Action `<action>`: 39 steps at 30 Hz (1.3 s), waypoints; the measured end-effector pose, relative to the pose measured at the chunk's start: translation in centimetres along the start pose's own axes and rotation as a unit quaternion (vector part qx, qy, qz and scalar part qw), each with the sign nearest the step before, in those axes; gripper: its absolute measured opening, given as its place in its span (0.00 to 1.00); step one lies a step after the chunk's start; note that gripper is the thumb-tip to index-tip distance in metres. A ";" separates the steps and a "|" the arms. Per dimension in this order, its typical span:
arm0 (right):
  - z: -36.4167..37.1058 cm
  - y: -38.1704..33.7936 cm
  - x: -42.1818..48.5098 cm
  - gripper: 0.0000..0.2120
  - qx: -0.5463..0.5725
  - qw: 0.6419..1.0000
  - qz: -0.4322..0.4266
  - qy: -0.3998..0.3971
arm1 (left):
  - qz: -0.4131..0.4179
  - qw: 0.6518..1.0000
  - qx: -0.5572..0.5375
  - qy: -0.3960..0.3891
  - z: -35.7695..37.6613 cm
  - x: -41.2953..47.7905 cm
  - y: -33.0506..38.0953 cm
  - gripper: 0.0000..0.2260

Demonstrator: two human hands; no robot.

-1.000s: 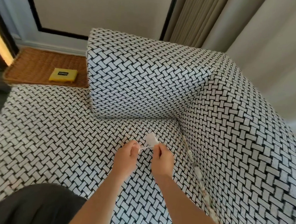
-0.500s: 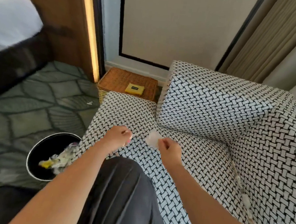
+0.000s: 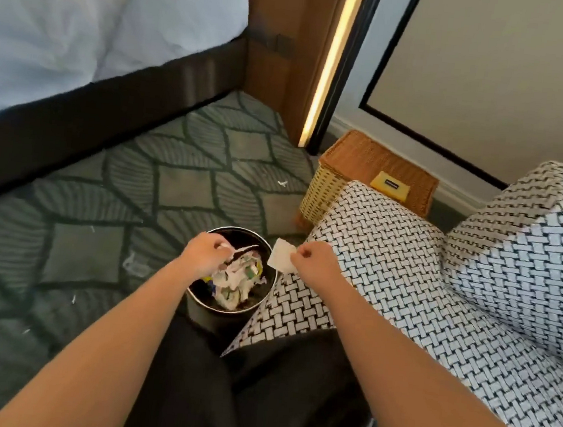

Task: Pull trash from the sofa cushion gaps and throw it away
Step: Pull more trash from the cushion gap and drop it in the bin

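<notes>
White paper (image 3: 281,256) pinched in your right hand (image 3: 314,264) needs carrying over the bin (image 3: 205,316), where your left hand (image 3: 205,254) pinches a strip (image 3: 244,249)

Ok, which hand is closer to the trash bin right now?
Left. The left hand hangs right over the open trash bin, pinching a thin strip. The right hand holds a white scrap by the bin's right rim, over the sofa edge.

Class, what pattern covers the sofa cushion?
The sofa cushion has a black-and-white basket-weave pattern, which shows best in the head view.
</notes>
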State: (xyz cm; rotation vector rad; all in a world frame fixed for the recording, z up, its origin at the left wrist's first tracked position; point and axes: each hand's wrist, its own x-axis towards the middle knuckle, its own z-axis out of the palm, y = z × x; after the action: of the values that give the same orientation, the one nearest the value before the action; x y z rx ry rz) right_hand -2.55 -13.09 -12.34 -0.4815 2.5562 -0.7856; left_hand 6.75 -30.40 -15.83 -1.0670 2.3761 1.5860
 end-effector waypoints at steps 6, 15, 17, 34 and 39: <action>6.8 -1.4 4.1 0.12 0.002 0.998 0.042 -0.044 | -0.034 0.999 -0.014 0.026 1.3 3.8 -3.7 0.07; 9.7 -0.7 5.7 0.12 -0.036 0.998 0.031 -0.048 | -0.034 0.992 0.111 -0.042 2.3 6.6 -4.9 0.21; 9.4 -0.7 5.3 0.12 -0.049 0.998 0.012 -0.049 | -0.026 0.991 0.123 -0.048 2.2 6.1 -4.7 0.21; -7.6 4.9 -5.2 0.14 -0.130 0.989 -0.046 -0.061 | 0.169 0.974 0.091 -0.120 7.5 -8.7 5.6 0.16; -12.0 10.4 -10.7 0.13 -0.062 0.998 -0.004 -0.007 | 0.233 0.953 0.109 -0.158 10.6 -12.7 10.4 0.15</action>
State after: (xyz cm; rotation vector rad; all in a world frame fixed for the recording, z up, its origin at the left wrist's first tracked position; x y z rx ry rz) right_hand -1.40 5.07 -6.38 -0.5347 2.6018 -0.6254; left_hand 7.09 -12.96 -7.03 -0.1938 2.6030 1.4228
